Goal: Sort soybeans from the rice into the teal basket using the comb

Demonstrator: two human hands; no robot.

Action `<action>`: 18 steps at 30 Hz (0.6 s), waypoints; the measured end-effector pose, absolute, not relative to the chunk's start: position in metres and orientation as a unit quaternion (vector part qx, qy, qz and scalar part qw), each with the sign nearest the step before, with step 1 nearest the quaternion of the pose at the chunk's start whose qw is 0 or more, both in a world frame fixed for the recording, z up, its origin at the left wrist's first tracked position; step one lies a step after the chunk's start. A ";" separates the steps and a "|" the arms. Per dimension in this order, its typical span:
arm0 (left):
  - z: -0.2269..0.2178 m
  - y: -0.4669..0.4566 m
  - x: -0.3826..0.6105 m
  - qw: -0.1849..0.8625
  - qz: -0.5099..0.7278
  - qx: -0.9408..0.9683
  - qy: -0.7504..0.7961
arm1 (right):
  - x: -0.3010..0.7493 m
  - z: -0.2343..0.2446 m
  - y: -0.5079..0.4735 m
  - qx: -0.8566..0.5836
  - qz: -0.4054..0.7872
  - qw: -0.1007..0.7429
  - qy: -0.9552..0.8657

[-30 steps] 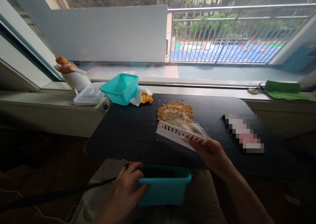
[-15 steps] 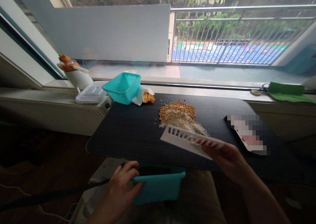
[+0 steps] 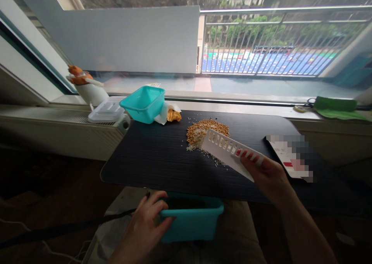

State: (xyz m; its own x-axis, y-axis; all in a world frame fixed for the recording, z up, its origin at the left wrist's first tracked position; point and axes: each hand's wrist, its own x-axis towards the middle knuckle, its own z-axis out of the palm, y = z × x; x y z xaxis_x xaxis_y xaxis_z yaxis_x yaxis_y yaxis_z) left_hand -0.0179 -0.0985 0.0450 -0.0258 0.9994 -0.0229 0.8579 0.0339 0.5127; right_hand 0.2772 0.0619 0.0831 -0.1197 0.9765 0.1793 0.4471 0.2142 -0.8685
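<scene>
My right hand (image 3: pixel 266 175) grips a flat white plastic strip (image 3: pixel 226 157) with a row of slots along its upper edge. The strip slants over the near right side of a heap of soybeans (image 3: pixel 207 128) and white rice grains (image 3: pixel 193 145), hiding part of it. Loose grains lie scattered around the heap on the dark tabletop (image 3: pixel 151 159). Below the table's near edge, my left hand (image 3: pixel 152 217) is closed on the left rim of a teal plastic bin (image 3: pixel 192 223), which rests at my lap. The bin's inside is too dark to make out.
A second teal bin (image 3: pixel 143 107) stands at the back left beside a crumpled orange-and-white packet (image 3: pixel 173 114). A partly blurred flat device (image 3: pixel 283 153) lies at the right. A clear plastic lid (image 3: pixel 106 111) sits on the radiator; a green cloth (image 3: pixel 334 108) is on the sill.
My right hand has lifted the white strip farther over the heap and tilted it more steeply. The lap bin and my left hand have shifted slightly right.
</scene>
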 end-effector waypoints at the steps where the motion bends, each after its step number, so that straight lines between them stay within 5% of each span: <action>1: 0.044 -0.098 -0.018 0.192 0.181 0.673 0.691 | 0.278 0.084 0.061 -0.531 0.332 0.402 -0.668; 18: 0.044 -0.097 -0.017 0.167 0.189 0.686 0.683 | 0.278 0.088 0.059 -0.523 0.353 0.390 -0.671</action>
